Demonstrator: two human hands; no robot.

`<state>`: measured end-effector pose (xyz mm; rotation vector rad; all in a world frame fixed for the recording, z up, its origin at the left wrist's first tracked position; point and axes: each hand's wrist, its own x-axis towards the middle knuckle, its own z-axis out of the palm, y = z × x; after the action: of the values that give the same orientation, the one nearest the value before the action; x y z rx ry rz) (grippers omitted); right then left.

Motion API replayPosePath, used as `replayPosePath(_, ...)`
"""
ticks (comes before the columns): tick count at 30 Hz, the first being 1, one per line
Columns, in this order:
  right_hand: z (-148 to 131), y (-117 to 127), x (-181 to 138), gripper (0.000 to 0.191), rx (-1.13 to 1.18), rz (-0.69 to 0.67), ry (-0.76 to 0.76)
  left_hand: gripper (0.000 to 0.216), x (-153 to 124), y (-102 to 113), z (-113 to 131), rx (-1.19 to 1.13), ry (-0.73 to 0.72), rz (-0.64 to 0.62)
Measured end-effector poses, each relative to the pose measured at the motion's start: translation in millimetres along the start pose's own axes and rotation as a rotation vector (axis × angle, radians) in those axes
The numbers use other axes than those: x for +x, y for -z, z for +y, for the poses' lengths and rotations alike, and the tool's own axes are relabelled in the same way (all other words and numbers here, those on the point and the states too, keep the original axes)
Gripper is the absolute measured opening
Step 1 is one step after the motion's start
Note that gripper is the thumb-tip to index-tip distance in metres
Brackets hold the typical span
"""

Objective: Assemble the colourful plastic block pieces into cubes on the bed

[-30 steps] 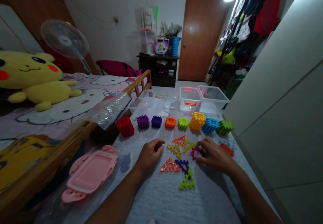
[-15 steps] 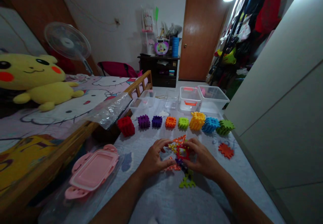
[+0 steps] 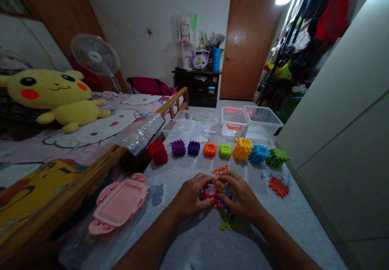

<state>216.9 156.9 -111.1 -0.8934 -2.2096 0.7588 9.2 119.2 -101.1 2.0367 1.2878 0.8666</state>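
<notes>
In the middle of the cloth-covered table, my left hand (image 3: 193,195) is closed, thumb and fingers around a red interlocking block piece (image 3: 208,189). My right hand (image 3: 242,196) meets it from the other side, its fingers bent over the joined pieces. A bit of yellow piece (image 3: 218,183) shows between the fingertips. An orange frame piece (image 3: 220,170) sticks out just beyond the hands, and a lime-green toothed piece (image 3: 226,224) lies below the right hand. The fingers hide much of the joined pieces, so how they interlock cannot be made out.
Stacked block pieces stand in a row behind my hands, from a red stack (image 3: 158,153) to a green stack (image 3: 277,157). A flat orange-red piece (image 3: 278,187) lies to the right. Clear bins (image 3: 263,120) stand at the back. A pink lid (image 3: 123,202) lies left.
My left hand has moved in towards the right hand and now grips the red piece, which was by the right fingers. The hands cover more pieces. The whole view has shifted slightly.
</notes>
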Motion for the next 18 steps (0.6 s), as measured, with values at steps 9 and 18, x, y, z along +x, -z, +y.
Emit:
replayPosePath(9,43,14,0,0.023,-0.150,0.256,-0.161,0.053,1,98,27,0.464,0.239,0.300)
replayPosePath(18,46,13,-2,0.023,-0.140,0.272,-0.185,0.048,14,185,-28,0.519,0.416,0.235)
